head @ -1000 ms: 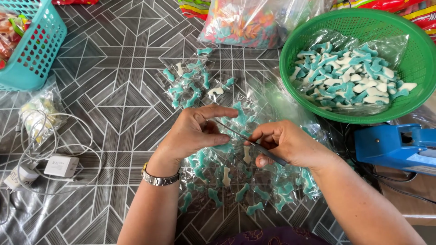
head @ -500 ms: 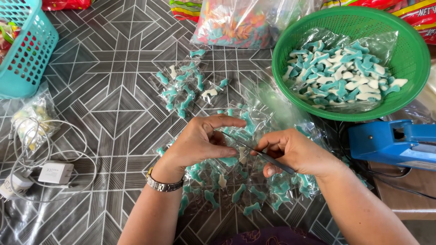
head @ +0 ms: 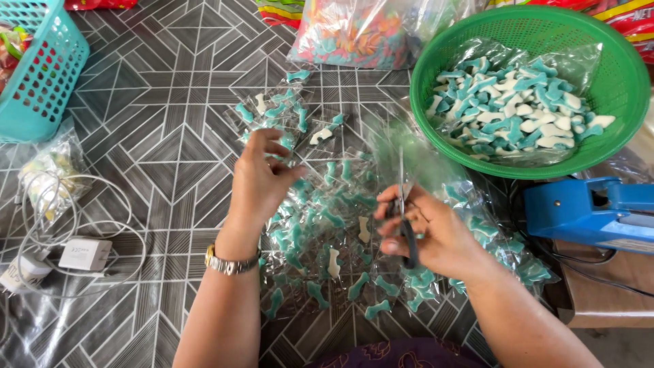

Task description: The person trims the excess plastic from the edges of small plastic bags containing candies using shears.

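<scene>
My left hand reaches up and to the left, its fingertips pinching a small clear packet of teal and white gummy candies at the edge of a small pile of filled packets. My right hand grips thin metal tweezers with the tips pointing up and away from me. Between and below both hands lies a spread of clear packets with teal and white candies on the patterned tablecloth.
A green round basket at the upper right holds loose teal and white candies in plastic. A blue sealing tool sits right of my right hand. A teal basket, a white charger with cable and a bag of colourful candies lie around.
My hands have come apart. The left hand moved up and left with the packet toward the small pile. The right hand turned the tweezers from pointing left to pointing upward.
</scene>
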